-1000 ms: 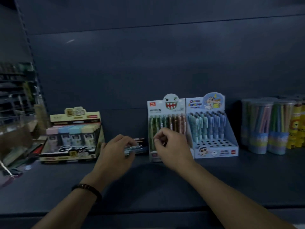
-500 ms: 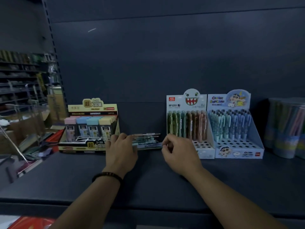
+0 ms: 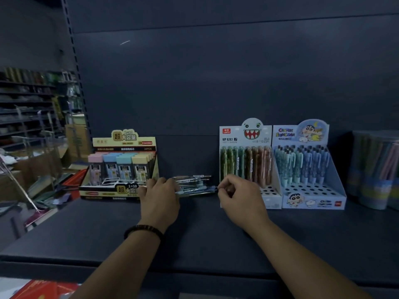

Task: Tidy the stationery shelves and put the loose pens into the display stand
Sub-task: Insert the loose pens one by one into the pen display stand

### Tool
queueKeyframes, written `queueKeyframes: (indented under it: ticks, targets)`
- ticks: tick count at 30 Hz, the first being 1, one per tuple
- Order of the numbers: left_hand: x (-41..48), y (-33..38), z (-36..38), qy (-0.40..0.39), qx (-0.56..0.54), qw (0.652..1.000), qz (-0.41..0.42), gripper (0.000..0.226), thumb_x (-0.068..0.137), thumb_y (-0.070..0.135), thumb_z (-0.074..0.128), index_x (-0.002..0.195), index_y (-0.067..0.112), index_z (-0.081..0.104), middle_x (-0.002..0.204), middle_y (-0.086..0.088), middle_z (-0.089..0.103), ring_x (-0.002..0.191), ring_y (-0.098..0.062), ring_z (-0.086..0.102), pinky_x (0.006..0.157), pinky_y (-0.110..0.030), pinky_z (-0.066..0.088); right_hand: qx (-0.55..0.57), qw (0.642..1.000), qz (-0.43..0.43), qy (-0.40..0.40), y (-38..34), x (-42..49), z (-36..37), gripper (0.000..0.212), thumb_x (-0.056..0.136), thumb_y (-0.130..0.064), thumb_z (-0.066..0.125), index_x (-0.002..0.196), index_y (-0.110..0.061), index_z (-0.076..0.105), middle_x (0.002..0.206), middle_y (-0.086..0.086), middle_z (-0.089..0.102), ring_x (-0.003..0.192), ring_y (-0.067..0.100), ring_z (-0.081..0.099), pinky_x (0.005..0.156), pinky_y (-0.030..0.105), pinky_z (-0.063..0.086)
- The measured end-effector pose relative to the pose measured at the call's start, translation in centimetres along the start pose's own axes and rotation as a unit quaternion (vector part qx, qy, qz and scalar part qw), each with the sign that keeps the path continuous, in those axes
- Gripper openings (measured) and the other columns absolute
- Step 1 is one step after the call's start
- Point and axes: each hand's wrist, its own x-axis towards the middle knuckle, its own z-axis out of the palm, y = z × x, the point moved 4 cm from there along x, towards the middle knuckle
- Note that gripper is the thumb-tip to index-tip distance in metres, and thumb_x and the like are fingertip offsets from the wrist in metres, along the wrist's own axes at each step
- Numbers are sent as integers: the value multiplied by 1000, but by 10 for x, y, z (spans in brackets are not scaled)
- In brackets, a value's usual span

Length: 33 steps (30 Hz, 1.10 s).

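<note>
right grip: right hand [image 3: 239, 199] pinches the tip of one of the loose pens [image 3: 195, 184] | left grip: left hand [image 3: 160, 197] curled over the pile's other end | pens lying flat on shelf [image 3: 194, 238], 12 o'clock between the hands | display stand [image 3: 272, 194] at 2 o'clock of right hand | yellow box [image 3: 121, 190] at 10 o'clock of left hand

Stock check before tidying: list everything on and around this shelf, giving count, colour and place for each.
shelf: one, dark grey, under everything
pencil-lead box: one, yellow-black, left
monster-face pen stand: one, white, right of centre, front holes empty
Crayon Shin-chan pen stand: one, light blue, next on the right
pencil tubs: at least two, clear, far right, blurred
loose pens: several, bluish, lying between box and monster-face stand
bracelet: one, dark beads, left wrist
left hand: one, holding the pens' left ends
right hand: one, pinching one pen's tip
</note>
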Motion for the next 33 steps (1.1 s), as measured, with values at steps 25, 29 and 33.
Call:
queueKeyframes:
  ticks: [25, 29, 33]
  targets:
    - [-21, 55, -24, 109, -181, 946, 245, 27, 107, 47, 45, 123, 43, 66, 101, 37, 55, 92, 0, 43, 81, -38, 31, 405, 903, 123, 70, 0, 0, -19, 14, 98, -13, 74, 112, -13, 69, 93, 9, 76, 54, 29, 70, 39, 27, 45]
    - [-32, 91, -24, 44, -269, 936, 222, 19, 103, 46, 58, 118, 47, 68, 101, 32, 67, 99, 5, 52, 89, -33, 34, 428, 886, 149, 93, 6, -5, -46, 12, 98, -11, 74, 109, -10, 71, 80, 8, 75, 54, 18, 68, 38, 26, 46]
    - [-37, 133, -27, 8, -310, 926, 215, 17, 97, 47, 66, 114, 48, 66, 96, 32, 65, 93, 6, 59, 91, -42, 52, 412, 890, 129, 145, 27, -2, -93, 6, 99, -9, 72, 104, -6, 74, 72, 10, 71, 56, 19, 66, 42, 27, 48]
